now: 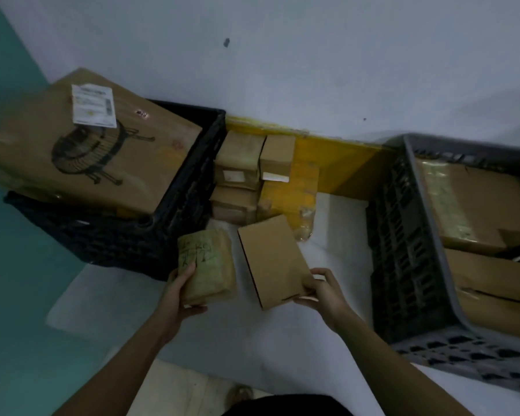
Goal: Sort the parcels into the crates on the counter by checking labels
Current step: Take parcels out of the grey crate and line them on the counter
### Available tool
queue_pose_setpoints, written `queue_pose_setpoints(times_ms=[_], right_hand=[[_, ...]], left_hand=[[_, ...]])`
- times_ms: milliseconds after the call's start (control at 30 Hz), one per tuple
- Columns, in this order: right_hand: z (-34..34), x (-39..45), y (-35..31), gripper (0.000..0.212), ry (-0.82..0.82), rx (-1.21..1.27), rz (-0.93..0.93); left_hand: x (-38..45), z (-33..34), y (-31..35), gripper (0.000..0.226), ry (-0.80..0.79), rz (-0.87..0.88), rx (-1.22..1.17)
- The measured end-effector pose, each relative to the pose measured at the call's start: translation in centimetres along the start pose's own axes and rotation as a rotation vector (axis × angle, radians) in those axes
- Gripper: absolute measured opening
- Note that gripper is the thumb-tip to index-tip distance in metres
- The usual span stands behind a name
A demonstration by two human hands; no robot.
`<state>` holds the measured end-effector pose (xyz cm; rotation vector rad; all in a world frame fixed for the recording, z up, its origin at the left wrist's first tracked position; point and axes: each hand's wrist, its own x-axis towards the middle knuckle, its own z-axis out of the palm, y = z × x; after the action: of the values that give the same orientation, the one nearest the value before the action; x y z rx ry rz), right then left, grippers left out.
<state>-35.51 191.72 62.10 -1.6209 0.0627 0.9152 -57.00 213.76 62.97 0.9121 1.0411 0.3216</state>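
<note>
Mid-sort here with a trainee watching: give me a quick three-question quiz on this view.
1. True or false: the left hand holds a taped parcel with handwriting on it.
2. What does the right hand hold? A) plain box B) tape roll C) scanner
3. Which crate holds the big box with a white label: the black crate or the grey crate?

Key: 1 true; 2 A; 3 black crate.

A parcel-sorting corner, likely a small courier depot or stockroom: a black crate [150,235] and a grey crate [409,265] hold labelled cardboard boxes, with small taped parcels [246,172] stacked between them on a white worktop [336,223] against a bare wall
</note>
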Motion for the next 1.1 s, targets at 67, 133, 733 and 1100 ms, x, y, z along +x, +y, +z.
queue_pose_setpoints(times_ms=[67,133,733,1100], right_hand=[[1.6,0.2,1.2,0.023,-0.014,-0.007,0.039],[3.2,0.5,1.6,0.024,-0.035,-0.006,0.049],[10.5,3.8,1.8,0.057,-0.371,-0.486,0.105],[12.4,5.3,1.0,0.054,-0.435,-0.144,0.056]], left_hand=[[0.2,-0.9,-0.6,0.067,-0.008,-0.02,0.004],[0.4,-1.7,-1.0,0.061,-0.017,-0.023,0.004],[1.8,-1.5,-0.3,0.081,-0.006,-0.001,0.148],[3.3,1.1,1.8,0.083,0.015,-0.004,0.226]])
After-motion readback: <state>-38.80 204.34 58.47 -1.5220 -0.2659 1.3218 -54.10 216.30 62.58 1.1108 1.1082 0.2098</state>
